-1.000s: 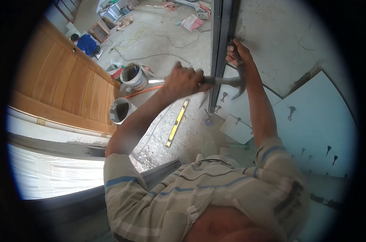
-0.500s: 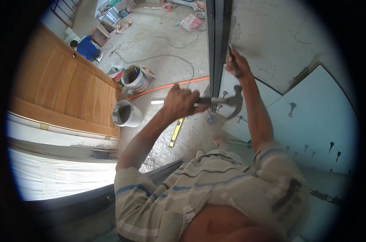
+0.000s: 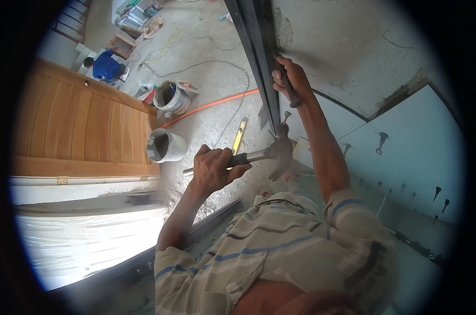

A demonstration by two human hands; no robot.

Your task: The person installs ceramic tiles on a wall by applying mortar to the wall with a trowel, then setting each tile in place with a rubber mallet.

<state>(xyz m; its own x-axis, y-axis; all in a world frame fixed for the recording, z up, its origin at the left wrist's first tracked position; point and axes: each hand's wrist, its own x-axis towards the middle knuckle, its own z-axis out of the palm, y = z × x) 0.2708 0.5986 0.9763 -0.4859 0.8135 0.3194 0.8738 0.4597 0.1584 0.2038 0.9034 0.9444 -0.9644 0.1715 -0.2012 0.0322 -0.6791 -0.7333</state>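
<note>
My left hand point(image 3: 213, 169) is wrapped round the handle of a claw hammer point(image 3: 258, 155), whose head point(image 3: 281, 152) points right, below and apart from my right hand. Closed on a dark chisel point(image 3: 288, 84), my right hand point(image 3: 293, 79) is against the wall beside the dark metal frame point(image 3: 259, 58). The chisel's upper end meets the rough grey wall point(image 3: 343, 47) near the frame; its exact tip is hard to make out. Pale tiles point(image 3: 406, 136) with several dark levelling clips point(image 3: 382, 143) lie below and right of that hand.
At left stand a wooden door point(image 3: 86, 121) and two buckets, one grey-white point(image 3: 175, 148) and one holding tools point(image 3: 181, 102). A yellow spirit level point(image 3: 239, 137), an orange strip point(image 3: 212, 108) and a cable point(image 3: 206, 62) lie on the floor. A person in blue point(image 3: 106, 65) crouches farther back.
The hammer has dropped away from the chisel, down and to the left, with my left hand. My right hand keeps the chisel at the wall. The whole view has shifted slightly.
</note>
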